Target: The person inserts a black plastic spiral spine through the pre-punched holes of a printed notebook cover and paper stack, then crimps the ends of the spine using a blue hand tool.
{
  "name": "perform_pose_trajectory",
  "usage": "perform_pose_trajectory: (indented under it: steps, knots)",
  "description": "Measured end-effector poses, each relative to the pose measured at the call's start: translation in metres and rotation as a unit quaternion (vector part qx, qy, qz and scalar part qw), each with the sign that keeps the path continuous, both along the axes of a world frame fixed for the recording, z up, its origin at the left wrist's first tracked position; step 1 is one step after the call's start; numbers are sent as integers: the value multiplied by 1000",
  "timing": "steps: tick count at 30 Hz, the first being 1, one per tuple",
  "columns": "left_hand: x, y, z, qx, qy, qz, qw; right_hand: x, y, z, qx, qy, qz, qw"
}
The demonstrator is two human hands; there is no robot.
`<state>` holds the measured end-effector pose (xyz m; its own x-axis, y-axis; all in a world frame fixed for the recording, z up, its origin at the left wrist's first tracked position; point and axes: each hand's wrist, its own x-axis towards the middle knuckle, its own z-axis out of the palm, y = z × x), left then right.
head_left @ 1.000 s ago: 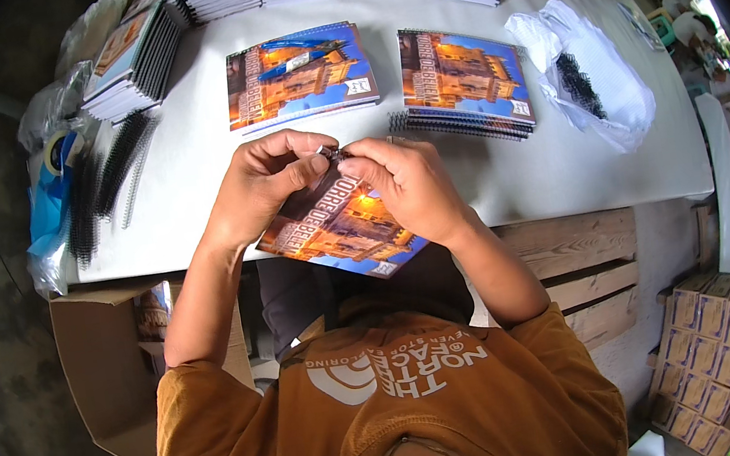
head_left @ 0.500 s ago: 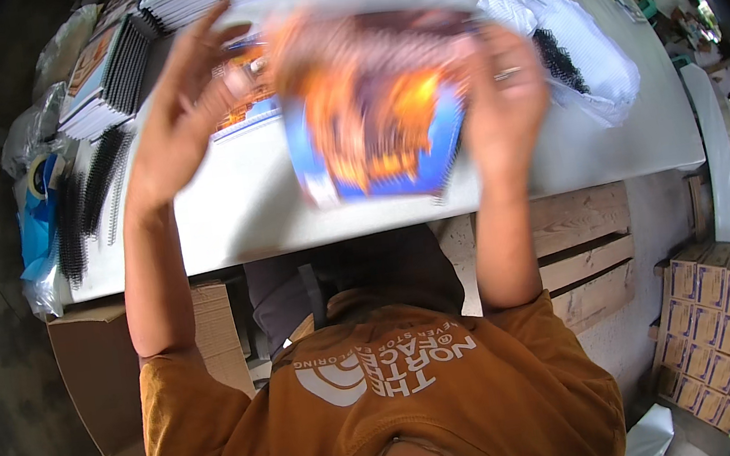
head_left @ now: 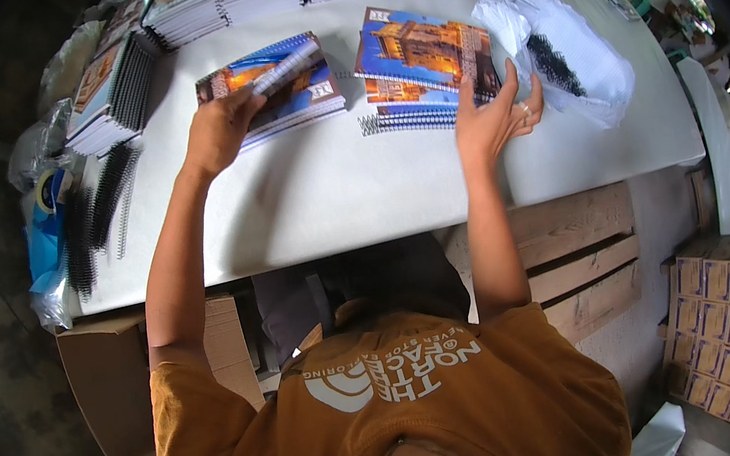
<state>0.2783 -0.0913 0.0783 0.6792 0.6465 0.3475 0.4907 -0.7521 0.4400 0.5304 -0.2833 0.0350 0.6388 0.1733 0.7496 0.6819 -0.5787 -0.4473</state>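
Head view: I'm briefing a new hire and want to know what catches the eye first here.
Two stacks of spiral notebooks with bright orange-and-blue covers lie mid-table: the left hand lifts a notebook from the left stack, and the right hand is at the edge of the right stack. Next come the black spiral coils at the table's left edge and the white plastic bag at the right.

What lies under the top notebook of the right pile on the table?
Under the top notebook lie more spiral-bound notebooks, their wire coils showing at the near edge. The right hand rests by this pile. How many there are cannot be seen, since the top cover hides them.
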Motion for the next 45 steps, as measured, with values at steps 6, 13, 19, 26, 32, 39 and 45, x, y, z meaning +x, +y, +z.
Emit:
perform_pose_trajectory:
  steps: [6, 13, 19, 26, 32, 39, 45]
  knots:
    - [-7, -62, 31, -254, -429, -25, 867, -100, 28, 9, 280, 718, 509, 384]
    - [-87, -38, 6, -254, -377, 65, 888, -62, 16, 19, 334, 474, 604, 547]
    - [-208, 70, -84, 172, 223, 437, 854, -76, 20, 9, 198, 458, 591, 634]
    - [-190, 73, -72, -14, -51, 377, 925, -84, 15, 18, 141, 456, 663, 576]
    - [-137, 28, -12, -364, -282, 133, 877, -75, 13, 9, 47, 411, 696, 587]
    - [-95, -40, 20, -377, -170, 23, 910, -73, 18, 4, 73, 439, 642, 624]
    - [-86, -39, 14, -280, -147, 37, 948, -71, 20, 7, 60, 439, 635, 633]
